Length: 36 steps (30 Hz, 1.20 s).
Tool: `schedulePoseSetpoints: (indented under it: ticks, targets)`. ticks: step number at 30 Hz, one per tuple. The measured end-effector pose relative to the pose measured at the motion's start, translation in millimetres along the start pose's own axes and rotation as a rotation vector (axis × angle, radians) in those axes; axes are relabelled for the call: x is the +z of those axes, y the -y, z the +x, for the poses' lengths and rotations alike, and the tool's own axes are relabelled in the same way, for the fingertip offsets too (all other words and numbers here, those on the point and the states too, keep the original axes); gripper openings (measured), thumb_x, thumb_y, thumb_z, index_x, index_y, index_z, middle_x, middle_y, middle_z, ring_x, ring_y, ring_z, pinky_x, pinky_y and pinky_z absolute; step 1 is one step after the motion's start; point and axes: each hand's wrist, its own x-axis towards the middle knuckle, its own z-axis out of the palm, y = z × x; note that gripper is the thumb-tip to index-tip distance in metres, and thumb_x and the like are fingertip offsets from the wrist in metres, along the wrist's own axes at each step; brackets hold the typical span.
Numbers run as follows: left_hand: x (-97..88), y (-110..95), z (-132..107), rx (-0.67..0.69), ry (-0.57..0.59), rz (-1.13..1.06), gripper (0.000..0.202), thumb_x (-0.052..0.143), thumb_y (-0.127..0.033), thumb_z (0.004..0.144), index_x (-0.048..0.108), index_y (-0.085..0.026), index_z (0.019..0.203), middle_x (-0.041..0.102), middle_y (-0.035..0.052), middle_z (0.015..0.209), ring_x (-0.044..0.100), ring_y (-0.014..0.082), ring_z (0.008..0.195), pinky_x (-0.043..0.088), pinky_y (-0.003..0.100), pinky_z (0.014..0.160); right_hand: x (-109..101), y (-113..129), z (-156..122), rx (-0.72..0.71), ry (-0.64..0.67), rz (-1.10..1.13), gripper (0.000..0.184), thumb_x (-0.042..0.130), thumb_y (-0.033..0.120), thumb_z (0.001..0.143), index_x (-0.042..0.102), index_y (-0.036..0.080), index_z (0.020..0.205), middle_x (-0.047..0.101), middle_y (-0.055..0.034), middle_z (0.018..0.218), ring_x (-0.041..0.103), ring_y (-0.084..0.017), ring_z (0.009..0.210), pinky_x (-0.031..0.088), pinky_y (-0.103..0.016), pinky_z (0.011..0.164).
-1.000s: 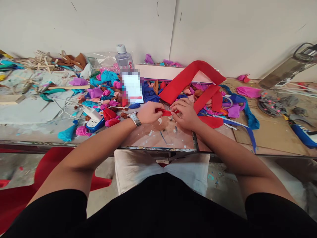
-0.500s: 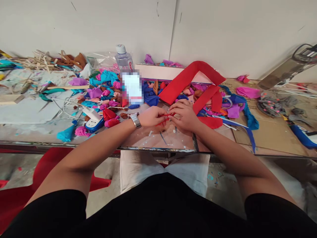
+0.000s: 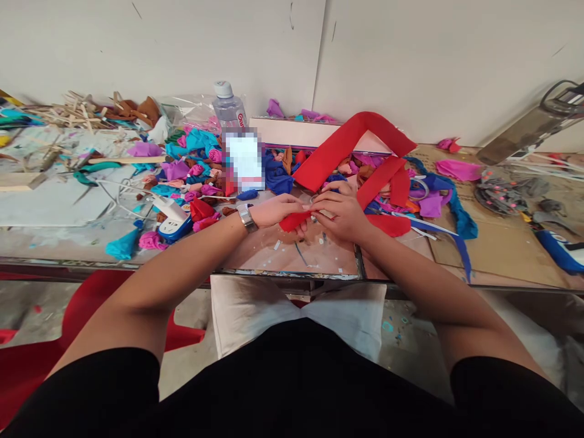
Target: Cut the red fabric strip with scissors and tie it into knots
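My left hand [image 3: 274, 210] and my right hand [image 3: 342, 214] meet just above the middle of the worktable [image 3: 292, 252]. Both pinch a small piece of red cloth [image 3: 292, 220], which hangs folded under the left fingers. A silver watch [image 3: 245, 218] sits on my left wrist. Behind the hands a long red fabric strip [image 3: 351, 146] loops over a pile of coloured scraps. More red strip [image 3: 390, 224] lies flat beside my right hand.
Coloured fabric buds and scraps [image 3: 191, 170] cover the table's left centre, near a white and blue power strip [image 3: 172, 220] and a water bottle [image 3: 228, 109]. Wooden sticks [image 3: 68, 112] lie far left. Blue strips [image 3: 458, 219] and cardboard [image 3: 497, 249] are right. A red stool [image 3: 86, 316] stands below left.
The red piece between my fingers has gone from a thin rolled strip to a wider folded flap under the left hand. Both hands stayed in place.
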Motion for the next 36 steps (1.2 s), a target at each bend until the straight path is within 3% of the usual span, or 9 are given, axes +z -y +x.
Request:
schedulePoseSetpoints:
  ticks: [4, 9, 14, 19, 23, 31, 36]
  targets:
    - [3.2, -3, -1, -0.001, -0.06, 0.029, 0.032, 0.075, -0.045, 0.094, 0.071, -0.014, 0.089, 0.08, 0.0111, 0.082, 0.079, 0.019, 0.07, 0.067, 0.034, 0.074, -1, 1, 1, 0.008, -0.019, -0.021, 0.026, 0.064, 0.046, 0.104, 0.085, 0.032, 0.101, 0.082, -0.0048, 0.11, 0.059, -0.033, 0.122, 0.037, -0.058, 0.107]
    - [3.0, -2, 0, 0.052, -0.099, 0.216, 0.033, 0.074, -0.046, 0.095, 0.072, -0.014, 0.088, 0.08, 0.0095, 0.081, 0.078, 0.0172, 0.068, 0.066, 0.029, 0.07, -1, 1, 0, 0.026, -0.002, -0.035, 0.027, 0.063, 0.046, 0.105, 0.084, 0.031, 0.098, 0.082, -0.0048, 0.112, 0.057, -0.033, 0.122, 0.035, -0.058, 0.109]
    - [3.7, -1, 0, 0.107, -0.209, 0.523, 0.034, 0.065, -0.045, 0.1, 0.072, -0.015, 0.085, 0.08, 0.0074, 0.077, 0.078, 0.0171, 0.066, 0.059, 0.025, 0.063, 1, 0, 0, 0.045, 0.028, -0.058, 0.028, 0.062, 0.047, 0.105, 0.082, 0.029, 0.097, 0.081, -0.0048, 0.116, 0.054, -0.034, 0.124, 0.032, -0.058, 0.108]
    - [5.9, -3, -3, 0.278, -0.359, 0.998, 0.031, 0.061, -0.04, 0.101, 0.077, -0.019, 0.085, 0.078, 0.0027, 0.072, 0.069, 0.0145, 0.062, 0.043, 0.027, 0.061, 3, 0, 0, 0.05, 0.039, -0.054, 0.025, 0.063, 0.044, 0.104, 0.079, 0.027, 0.096, 0.08, -0.0053, 0.118, 0.054, -0.034, 0.124, 0.032, -0.058, 0.107]
    - [5.3, -1, -3, 0.389, -0.364, 1.207, 0.03, 0.057, -0.038, 0.102, 0.079, -0.019, 0.091, 0.079, 0.0056, 0.078, 0.067, 0.0172, 0.066, 0.037, 0.03, 0.062, 4, 1, 0, 0.04, 0.034, -0.053, 0.019, 0.063, 0.04, 0.104, 0.074, 0.026, 0.096, 0.078, -0.0055, 0.12, 0.054, -0.033, 0.125, 0.033, -0.056, 0.108]
    - [5.8, 4, -2, 0.453, -0.331, 1.267, 0.031, 0.052, -0.038, 0.106, 0.077, -0.02, 0.102, 0.081, 0.0086, 0.095, 0.073, 0.0212, 0.083, 0.043, 0.031, 0.07, 2, 10, 1, 0.047, 0.041, -0.069, 0.023, 0.054, 0.039, 0.107, 0.068, 0.025, 0.095, 0.073, -0.0076, 0.128, 0.047, -0.035, 0.133, 0.032, -0.057, 0.108]
    - [6.3, 6, 0, 0.442, -0.335, 1.182, 0.031, 0.051, -0.037, 0.107, 0.074, -0.018, 0.1, 0.081, 0.0088, 0.092, 0.074, 0.0204, 0.081, 0.046, 0.03, 0.071, 4, 8, 0, 0.062, 0.016, -0.069, 0.024, 0.053, 0.04, 0.107, 0.071, 0.025, 0.099, 0.071, -0.0087, 0.131, 0.044, -0.036, 0.137, 0.032, -0.058, 0.11]
